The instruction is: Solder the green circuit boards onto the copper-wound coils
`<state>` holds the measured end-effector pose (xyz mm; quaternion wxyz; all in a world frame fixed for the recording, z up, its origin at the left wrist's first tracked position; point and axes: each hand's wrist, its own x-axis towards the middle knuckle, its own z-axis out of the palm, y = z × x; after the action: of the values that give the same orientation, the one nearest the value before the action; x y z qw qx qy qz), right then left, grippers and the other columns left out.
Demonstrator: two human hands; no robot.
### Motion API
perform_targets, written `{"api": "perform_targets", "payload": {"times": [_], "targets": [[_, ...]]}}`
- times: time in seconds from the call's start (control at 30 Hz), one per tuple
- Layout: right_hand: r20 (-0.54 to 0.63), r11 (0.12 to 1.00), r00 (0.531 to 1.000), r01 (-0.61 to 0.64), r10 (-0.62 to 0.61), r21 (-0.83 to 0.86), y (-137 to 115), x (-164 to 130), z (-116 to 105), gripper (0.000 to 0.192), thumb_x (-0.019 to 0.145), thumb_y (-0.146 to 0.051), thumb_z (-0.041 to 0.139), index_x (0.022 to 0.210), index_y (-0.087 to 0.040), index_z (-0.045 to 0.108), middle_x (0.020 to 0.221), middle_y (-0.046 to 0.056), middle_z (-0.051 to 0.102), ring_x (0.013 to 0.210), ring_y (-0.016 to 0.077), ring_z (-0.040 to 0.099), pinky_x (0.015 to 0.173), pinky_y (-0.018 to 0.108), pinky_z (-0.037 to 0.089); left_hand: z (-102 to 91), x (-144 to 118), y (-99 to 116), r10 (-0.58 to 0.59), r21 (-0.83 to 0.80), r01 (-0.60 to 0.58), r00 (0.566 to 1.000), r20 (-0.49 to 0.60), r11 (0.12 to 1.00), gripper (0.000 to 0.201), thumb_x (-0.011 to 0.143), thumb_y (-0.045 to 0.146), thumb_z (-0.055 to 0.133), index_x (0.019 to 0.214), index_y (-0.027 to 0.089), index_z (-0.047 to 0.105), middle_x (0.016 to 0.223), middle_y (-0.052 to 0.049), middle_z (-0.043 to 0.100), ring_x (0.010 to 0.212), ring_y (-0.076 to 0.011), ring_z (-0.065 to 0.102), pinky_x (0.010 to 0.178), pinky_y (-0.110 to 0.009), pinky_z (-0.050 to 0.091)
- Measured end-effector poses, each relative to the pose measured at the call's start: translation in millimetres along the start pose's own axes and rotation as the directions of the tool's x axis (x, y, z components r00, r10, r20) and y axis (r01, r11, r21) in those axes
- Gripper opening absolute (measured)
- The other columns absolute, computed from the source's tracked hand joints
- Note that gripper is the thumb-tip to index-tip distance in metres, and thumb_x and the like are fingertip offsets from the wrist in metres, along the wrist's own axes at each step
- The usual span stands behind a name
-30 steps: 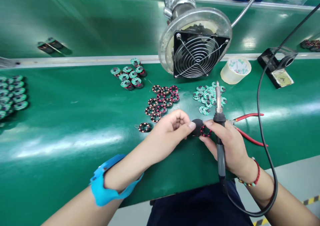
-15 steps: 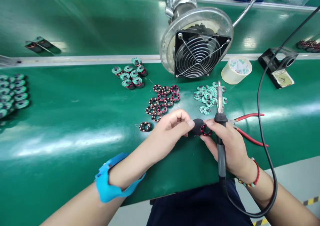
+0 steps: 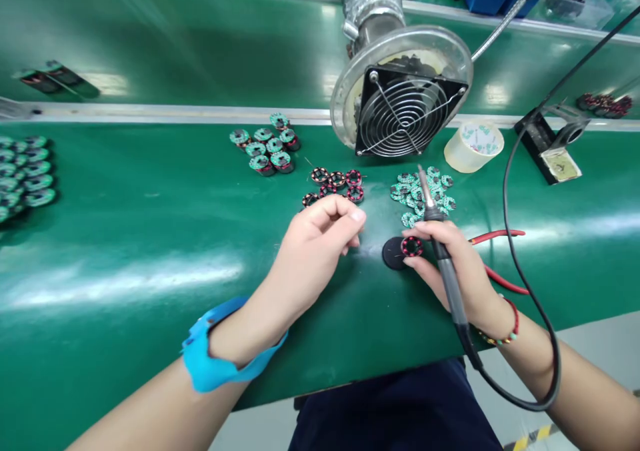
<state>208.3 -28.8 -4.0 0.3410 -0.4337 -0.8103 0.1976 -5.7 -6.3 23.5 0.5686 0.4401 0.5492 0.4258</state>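
My right hand [image 3: 463,268] has a soldering iron [image 3: 447,278] across it, tip pointing up and away. Its thumb and forefinger also grip a small wound motor stator [image 3: 412,246] with red-tipped poles, at the edge of a round black disc [image 3: 393,254]. My left hand [image 3: 320,248] is closed, thumb against the curled fingers, left of the disc and apart from it; whatever is pinched there, if anything, is hidden. Just beyond it lie several loose stators [image 3: 337,180], partly covered by that hand. Beyond the iron is a pile of green circuit boards [image 3: 420,191].
A fan with a wire guard [image 3: 405,114] hangs over the bench. Behind the boards stand a tape roll [image 3: 474,146] and an iron stand [image 3: 553,148]. Red-handled pliers [image 3: 505,281] lie behind my right hand. Stators with green boards [image 3: 265,148] stand further left. The iron's cable [image 3: 515,218] loops right.
My left hand has moved left, away from the disc and stator, over the loose stators. The soldering iron has tilted, its tip swinging left. The stator stays in my right fingers.
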Motion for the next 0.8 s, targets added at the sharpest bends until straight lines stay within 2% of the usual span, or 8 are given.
{"api": "perform_targets", "payload": {"times": [0.2, 0.27, 0.33, 0.43, 0.57, 0.63, 0.7, 0.8], "targets": [[0.128, 0.999, 0.991, -0.022, 0.027, -0.043, 4.7, -2.7, 13.7, 0.032, 0.091, -0.02, 0.063, 0.122, -0.022, 0.054, 0.104, 0.009, 0.069, 0.091, 0.0249, 0.063, 0.08, 0.043, 0.055, -2.6, -0.7, 4.7, 0.123, 0.123, -0.117, 0.991, -0.048, 0.985, 0.016, 0.086, 0.028, 0.057, 0.073, 0.019, 0.053, 0.065, 0.003, 0.052, 0.06, -0.0108, 0.046, 0.058, -0.024, 0.037], [0.066, 0.999, 0.997, -0.036, 0.033, 0.03, 5.4, -4.6, 9.9, 0.039, 0.09, -0.016, 0.061, 0.126, -0.023, 0.05, 0.109, 0.009, 0.069, 0.099, 0.0252, 0.064, 0.086, 0.045, 0.055, -0.3, 4.2, 7.4, 0.119, 0.244, -0.121, 0.993, 0.022, 0.962, 0.013, 0.085, 0.028, 0.056, 0.076, 0.019, 0.054, 0.066, 0.003, 0.053, 0.06, -0.0113, 0.046, 0.058, -0.024, 0.037], [-0.057, 0.992, 0.996, -0.061, 0.067, 0.11, 7.4, -6.3, 4.0, 0.043, 0.09, -0.013, 0.059, 0.13, -0.025, 0.047, 0.111, 0.007, 0.069, 0.105, 0.0235, 0.065, 0.092, 0.045, 0.054, 5.2, 13.2, 10.4, 0.095, 0.391, -0.154, 0.981, 0.167, 0.908, 0.012, 0.085, 0.028, 0.055, 0.079, 0.019, 0.056, 0.069, 0.002, 0.054, 0.062, -0.0127, 0.048, 0.058, -0.025, 0.037], [-0.219, 0.972, 0.959, -0.138, 0.179, 0.19, 11.9, -7.8, -3.4, 0.043, 0.09, -0.012, 0.057, 0.13, -0.027, 0.047, 0.11, 0.006, 0.069, 0.103, 0.0205, 0.068, 0.094, 0.043, 0.054, 21.0, 32.2, 14.3, 0.047, 0.615, -0.268, 0.935, 0.351, 0.742, 0.01, 0.087, 0.025, 0.054, 0.084, 0.018, 0.06, 0.08, -0.001, 0.059, 0.069, -0.0159, 0.054, 0.065, -0.028, 0.041], [-0.271, 0.965, 0.936, -0.176, 0.226, 0.197, 15.2, -8.3, -6.9, 0.039, 0.091, -0.015, 0.057, 0.128, -0.026, 0.05, 0.108, 0.005, 0.07, 0.1, 0.0205, 0.069, 0.091, 0.043, 0.056, 48.0, 53.2, 14.2, -0.016, 0.814, -0.376, 0.904, 0.426, 0.443, 0.011, 0.086, 0.023, 0.058, 0.095, 0.018, 0.063, 0.096, -0.006, 0.061, 0.087, -0.0234, 0.059, 0.075, -0.033, 0.043], [-0.269, 0.973, 0.943, -0.157, 0.198, 0.167, 14.4, -8.0, -6.8, 0.037, 0.092, -0.015, 0.055, 0.127, -0.026, 0.05, 0.107, 0.005, 0.071, 0.099, 0.021, 0.069, 0.09, 0.043, 0.056, 57.0, 57.1, 11.6, -0.04, 0.847, -0.395, 0.899, 0.436, 0.357, 0.012, 0.085, 0.022, 0.061, 0.096, 0.018, 0.062, 0.098, -0.008, 0.061, 0.09, -0.0249, 0.06, 0.075, -0.032, 0.043], [-0.264, 0.98, 0.949, -0.138, 0.172, 0.143, 12.4, -7.2, -6.7, 0.037, 0.092, -0.015, 0.055, 0.126, -0.026, 0.05, 0.105, 0.005, 0.072, 0.097, 0.0209, 0.07, 0.087, 0.041, 0.057, 60.0, 57.8, 8.6, -0.026, 0.853, -0.394, 0.903, 0.428, 0.344, 0.008, 0.084, 0.021, 0.062, 0.091, 0.018, 0.061, 0.092, -0.006, 0.061, 0.084, -0.0233, 0.059, 0.07, -0.031, 0.041], [-0.26, 0.985, 0.953, -0.129, 0.155, 0.114, 8.5, -5.3, -7.7, 0.036, 0.091, -0.014, 0.053, 0.125, -0.026, 0.051, 0.103, 0.004, 0.072, 0.092, 0.0201, 0.069, 0.083, 0.039, 0.057, 55.4, 58.2, 6.2, -0.018, 0.838, -0.342, 0.923, 0.385, 0.426, 0.006, 0.083, 0.022, 0.062, 0.082, 0.02, 0.057, 0.079, -0.002, 0.059, 0.072, -0.0194, 0.056, 0.064, -0.029, 0.038]]}}
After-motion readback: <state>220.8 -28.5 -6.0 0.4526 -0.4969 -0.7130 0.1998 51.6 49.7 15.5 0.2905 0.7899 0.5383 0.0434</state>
